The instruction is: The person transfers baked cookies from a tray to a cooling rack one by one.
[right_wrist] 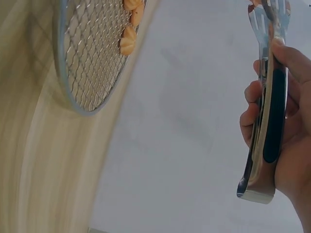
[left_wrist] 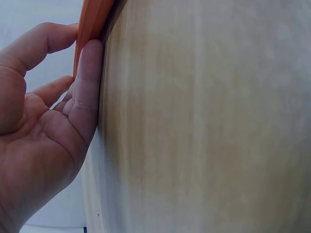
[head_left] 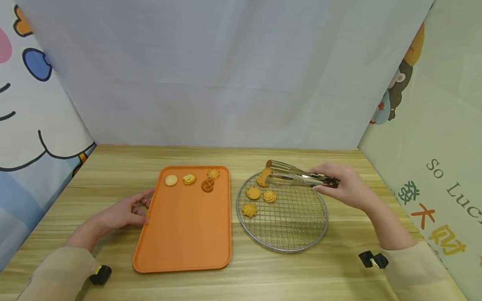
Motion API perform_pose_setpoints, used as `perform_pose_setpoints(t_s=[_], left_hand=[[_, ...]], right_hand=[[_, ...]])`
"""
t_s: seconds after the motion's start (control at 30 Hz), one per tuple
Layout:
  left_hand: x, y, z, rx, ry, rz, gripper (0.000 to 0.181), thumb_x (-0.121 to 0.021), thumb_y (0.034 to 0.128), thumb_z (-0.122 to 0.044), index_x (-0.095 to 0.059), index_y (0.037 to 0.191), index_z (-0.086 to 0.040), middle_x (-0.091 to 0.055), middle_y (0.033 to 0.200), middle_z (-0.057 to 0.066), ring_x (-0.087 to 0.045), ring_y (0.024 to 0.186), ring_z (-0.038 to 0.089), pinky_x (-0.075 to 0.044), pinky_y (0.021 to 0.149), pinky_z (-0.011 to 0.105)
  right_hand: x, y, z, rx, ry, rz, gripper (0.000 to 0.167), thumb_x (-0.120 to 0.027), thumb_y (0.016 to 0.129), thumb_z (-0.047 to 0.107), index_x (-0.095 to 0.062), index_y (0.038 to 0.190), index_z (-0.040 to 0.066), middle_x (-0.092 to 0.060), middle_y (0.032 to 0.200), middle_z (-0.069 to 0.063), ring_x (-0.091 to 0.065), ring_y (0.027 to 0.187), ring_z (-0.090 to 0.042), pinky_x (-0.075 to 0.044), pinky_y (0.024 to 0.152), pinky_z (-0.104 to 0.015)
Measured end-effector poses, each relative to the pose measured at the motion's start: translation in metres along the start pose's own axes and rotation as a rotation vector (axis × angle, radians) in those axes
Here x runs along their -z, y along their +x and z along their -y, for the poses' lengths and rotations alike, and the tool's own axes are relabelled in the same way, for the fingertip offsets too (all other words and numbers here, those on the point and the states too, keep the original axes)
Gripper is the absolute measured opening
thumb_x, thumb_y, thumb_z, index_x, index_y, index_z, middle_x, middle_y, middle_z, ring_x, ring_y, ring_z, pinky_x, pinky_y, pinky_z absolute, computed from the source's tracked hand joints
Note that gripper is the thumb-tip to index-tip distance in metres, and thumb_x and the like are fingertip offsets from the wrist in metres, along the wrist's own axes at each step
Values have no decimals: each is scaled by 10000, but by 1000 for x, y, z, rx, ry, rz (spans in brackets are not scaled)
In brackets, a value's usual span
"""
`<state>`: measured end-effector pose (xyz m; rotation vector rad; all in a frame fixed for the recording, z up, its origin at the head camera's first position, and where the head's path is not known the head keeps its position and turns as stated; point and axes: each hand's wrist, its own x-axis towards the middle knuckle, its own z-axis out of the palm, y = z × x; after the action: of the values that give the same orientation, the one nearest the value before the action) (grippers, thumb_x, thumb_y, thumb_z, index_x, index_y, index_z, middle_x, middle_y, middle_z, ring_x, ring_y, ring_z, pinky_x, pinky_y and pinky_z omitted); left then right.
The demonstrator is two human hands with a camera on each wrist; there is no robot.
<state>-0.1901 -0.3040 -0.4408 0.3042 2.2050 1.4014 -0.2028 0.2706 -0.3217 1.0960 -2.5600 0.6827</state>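
Note:
The left hand [head_left: 129, 209] touches the left edge of an orange tray [head_left: 184, 234], thumb and fingertips against its rim. Several cookies lie at the tray's far end: a pale round one [head_left: 171, 180], a yellow one [head_left: 189, 179], a ridged one [head_left: 213, 174] and a brown one [head_left: 207, 185]. Metal tongs [right_wrist: 272, 111] are gripped in the right hand [head_left: 340, 186], above a round wire rack [head_left: 297, 217]. An orange-brown cookie [head_left: 266, 171] appears at the tong tips, partly hidden by them. More cookies sit on the rack, including a swirled one [head_left: 269, 196] and a ridged one [head_left: 249, 210].
Tray and rack stand side by side on a wood-grain table [head_left: 260, 276], a narrow gap between them. A white cloth [head_left: 226, 83] rises behind the table. Printed panels stand at the left [head_left: 37, 125] and right [head_left: 433, 146].

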Motion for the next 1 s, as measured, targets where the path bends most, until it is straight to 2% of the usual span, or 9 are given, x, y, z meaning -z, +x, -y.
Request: perform_pose_setpoints(t_s=[0.3,0.53,0.7,1.0], left_hand=[[0,0,-1,8,-1,-1,947,-715,828,-147,-79,1526,-86,-315,1212,207,-555,782,181,-497,722,305],[0,-1,-1,-1,-14,0,957,-716,823,-130,-68,1526,-78,-309,1210,212,-532,759,165,-507,705,303],[0,-2,-3,-19,-29,8,958,-708,824,-101,-55,1525,-67,-300,1213,232,-522,744,156,-503,692,296],[-1,-3,-6,-5,-31,1,956,-707,828,-108,-54,1527,-79,-294,1213,222,-521,753,169,-506,703,299]], right_hand=[[0,-23,-13,4,19,30,409,-765,759,44,-671,1151,115,-667,1003,-14,-427,606,3,-388,570,-195],[-1,-38,-21,-8,27,59,400,-770,741,21,-672,1126,71,-670,1022,-43,-443,600,18,-399,561,-181],[-2,-43,-23,8,10,99,385,-768,750,33,-676,1120,81,-663,1008,-24,-419,571,27,-393,546,-173],[-12,-47,-24,7,-5,171,356,-757,773,70,-678,1118,99,-654,974,-3,-436,591,43,-405,533,-170]])
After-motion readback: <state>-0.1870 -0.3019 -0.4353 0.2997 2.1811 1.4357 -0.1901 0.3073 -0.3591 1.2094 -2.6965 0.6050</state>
